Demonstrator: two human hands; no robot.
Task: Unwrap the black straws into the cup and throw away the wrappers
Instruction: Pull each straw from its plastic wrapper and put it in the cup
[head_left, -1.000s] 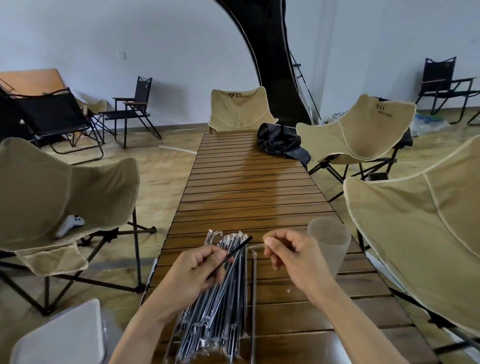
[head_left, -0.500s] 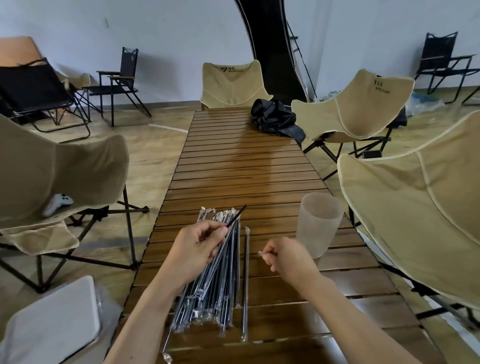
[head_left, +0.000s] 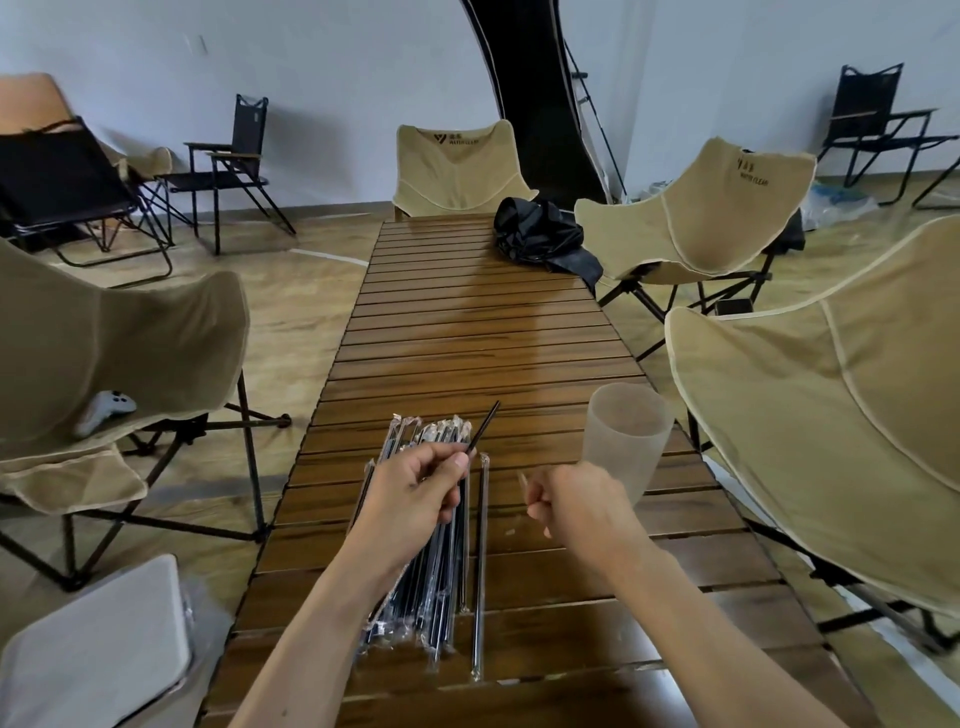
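My left hand (head_left: 415, 488) pinches a bare black straw (head_left: 484, 425) whose tip points up and to the right, above a pile of wrapped black straws (head_left: 426, 587) on the slatted wooden table (head_left: 467, 332). One wrapped straw (head_left: 480, 571) lies alone just right of the pile. My right hand (head_left: 576, 506) is curled into a fist and pinches a small clear wrapper piece (head_left: 521, 477) at its fingertips. A frosted translucent cup (head_left: 623, 441) stands upright right behind that hand, near the table's right edge.
A black bag (head_left: 540, 239) lies at the table's far right. Beige folding chairs (head_left: 831, 395) stand close on both sides; a white controller (head_left: 104, 410) lies on the left one. A grey bin lid (head_left: 98, 649) sits at bottom left.
My right hand has drawn back from the left hand toward the cup's base, the wrapper piece with it. The straw's bare end now sticks further out of my left hand.
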